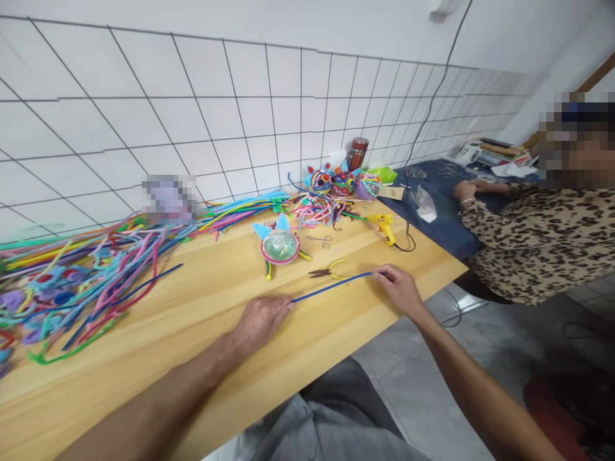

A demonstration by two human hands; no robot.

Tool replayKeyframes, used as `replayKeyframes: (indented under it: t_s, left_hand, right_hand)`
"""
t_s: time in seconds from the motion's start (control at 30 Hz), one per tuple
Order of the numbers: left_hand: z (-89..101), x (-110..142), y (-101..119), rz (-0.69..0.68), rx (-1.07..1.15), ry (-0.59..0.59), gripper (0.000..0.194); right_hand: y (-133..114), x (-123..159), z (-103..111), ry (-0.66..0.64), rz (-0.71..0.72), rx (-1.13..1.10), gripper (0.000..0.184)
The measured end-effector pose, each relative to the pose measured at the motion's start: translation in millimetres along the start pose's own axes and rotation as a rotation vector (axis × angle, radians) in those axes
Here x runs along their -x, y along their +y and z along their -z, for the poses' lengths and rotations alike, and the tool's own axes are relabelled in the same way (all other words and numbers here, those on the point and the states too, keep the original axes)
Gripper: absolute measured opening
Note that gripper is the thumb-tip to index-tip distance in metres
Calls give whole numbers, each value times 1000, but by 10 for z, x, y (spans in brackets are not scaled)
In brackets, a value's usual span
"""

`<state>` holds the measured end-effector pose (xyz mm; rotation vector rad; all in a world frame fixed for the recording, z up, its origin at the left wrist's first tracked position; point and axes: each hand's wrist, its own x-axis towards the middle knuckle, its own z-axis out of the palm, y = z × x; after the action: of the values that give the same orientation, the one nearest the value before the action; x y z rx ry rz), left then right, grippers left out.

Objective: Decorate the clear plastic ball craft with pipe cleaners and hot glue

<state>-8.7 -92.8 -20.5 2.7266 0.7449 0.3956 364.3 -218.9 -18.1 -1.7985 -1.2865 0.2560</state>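
Observation:
A dark blue pipe cleaner (331, 286) is stretched between my two hands above the wooden table. My left hand (263, 320) is closed on its left end, and my right hand (394, 287) pinches the right end between thumb and fingers. Just beyond it lie pliers (329, 271) with yellow handles. Farther back sits a clear round ornament (280, 246) with a pink rim, two light blue pointed ears and yellow-and-dark legs. Small scissors (323, 241) rest to the right of this ornament.
Many coloured pipe cleaners (129, 275) are heaped at the left and along the wall. Finished-looking decorated balls (331, 182) and a red-brown flask (358, 153) stand at the back. A yellow glue gun (383, 227) with a cord lies at right. A person in a leopard-print top (528, 243) sits beyond.

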Motion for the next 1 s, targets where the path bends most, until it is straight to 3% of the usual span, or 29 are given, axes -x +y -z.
replayKeyframes:
  t_s: [0.17,0.57,0.8,1.0]
  left_hand:
    - [-39,17,-24,-72,41,107,37]
    - [-37,13,-3,-90,72,196,36]
    - [-23,27,11,-114,28,187,34]
    - [8,35,22,-111,51,171,30]
  right_hand:
    - [58,-12,4,45,-49,8,35]
    - [82,-162,86,29,-131,15,35]
    - [355,-687,317,294,-213,125,49]
    - [518,-1161,357,203,-248,208,54]
